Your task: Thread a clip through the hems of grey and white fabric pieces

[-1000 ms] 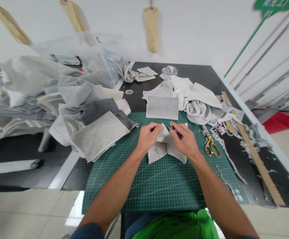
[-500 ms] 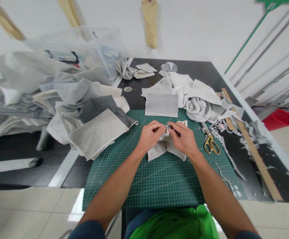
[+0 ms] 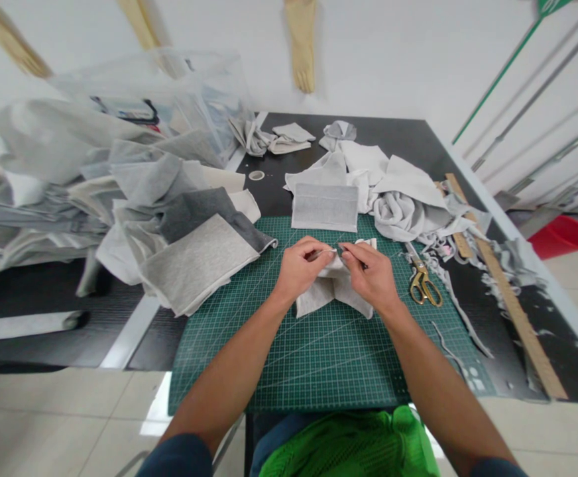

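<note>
A piece of light grey fabric (image 3: 315,299) lies folded on the green cutting mat (image 3: 289,364), its upper edge raised between my hands. My left hand (image 3: 299,268) is closed, pinching that raised edge between thumb and fingers. Close on the other side, my right hand (image 3: 371,271) is closed around a small dark thing whose tip shows near the thumb; its kind is too small to tell. Gold-handled scissors (image 3: 424,286) rest on the mat to the right of my right hand.
A flat grey fabric piece (image 3: 325,205) and a heap of white cloth (image 3: 398,192) lie beyond my hands. Piled grey fabrics (image 3: 197,265) and a clear plastic bin (image 3: 204,99) stand left. A wooden ruler (image 3: 518,318) and cloth scraps (image 3: 510,262) lie right.
My hands have drawn slightly apart at the fabric's raised edge, and more of that edge shows between them. The whole view has shifted slightly.
</note>
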Action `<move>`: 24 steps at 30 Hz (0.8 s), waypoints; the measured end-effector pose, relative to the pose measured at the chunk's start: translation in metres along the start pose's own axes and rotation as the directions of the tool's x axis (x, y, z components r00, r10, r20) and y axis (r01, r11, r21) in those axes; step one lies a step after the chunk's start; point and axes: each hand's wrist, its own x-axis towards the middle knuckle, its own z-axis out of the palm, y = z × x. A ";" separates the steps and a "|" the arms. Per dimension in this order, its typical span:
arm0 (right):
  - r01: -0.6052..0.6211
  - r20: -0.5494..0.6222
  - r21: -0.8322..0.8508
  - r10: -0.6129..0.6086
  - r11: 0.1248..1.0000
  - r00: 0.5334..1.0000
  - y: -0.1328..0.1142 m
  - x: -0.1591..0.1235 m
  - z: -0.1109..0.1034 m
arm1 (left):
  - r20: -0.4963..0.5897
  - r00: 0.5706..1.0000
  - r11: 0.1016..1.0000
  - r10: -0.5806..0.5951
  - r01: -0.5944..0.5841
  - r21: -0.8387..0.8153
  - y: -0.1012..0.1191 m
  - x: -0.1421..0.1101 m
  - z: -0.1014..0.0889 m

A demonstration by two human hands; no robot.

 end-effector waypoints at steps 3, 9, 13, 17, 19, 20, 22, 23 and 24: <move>-0.040 -0.013 -0.021 0.040 0.999 0.999 -0.002 0.000 -0.002 | -0.066 0.997 0.997 0.040 -0.036 0.063 0.001 0.000 -0.001; -0.011 0.023 -0.099 0.013 0.995 1.000 -0.005 -0.002 -0.001 | -0.129 0.962 0.937 0.240 -0.194 0.290 0.000 -0.004 0.000; -0.004 0.036 -0.130 0.009 0.992 0.999 -0.010 -0.004 0.003 | -0.123 0.935 0.888 0.331 -0.265 0.375 0.002 -0.008 0.003; -0.002 0.033 -0.117 0.006 0.993 0.999 -0.011 -0.005 0.005 | -0.125 0.927 0.876 0.354 -0.281 0.393 0.006 -0.011 0.006; -0.001 0.032 -0.108 0.005 0.994 0.999 -0.011 -0.005 0.006 | -0.126 0.925 0.877 0.359 -0.288 0.385 0.006 -0.011 0.007; 0.000 0.029 -0.102 0.003 0.995 1.000 -0.011 -0.005 0.006 | -0.128 0.923 0.878 0.363 -0.293 0.378 0.006 -0.011 0.007; 0.006 0.026 -0.090 -0.004 0.996 1.000 -0.011 -0.005 0.006 | -0.134 0.919 0.879 0.371 -0.302 0.369 0.005 -0.010 0.007; 0.010 0.024 -0.086 -0.008 0.996 1.000 -0.012 -0.005 0.006 | -0.136 0.917 0.878 0.375 -0.305 0.369 0.005 -0.010 0.007; 0.012 0.022 -0.083 -0.010 0.997 1.000 -0.012 -0.005 0.006 | -0.137 0.916 0.877 0.377 -0.305 0.371 0.005 -0.010 0.006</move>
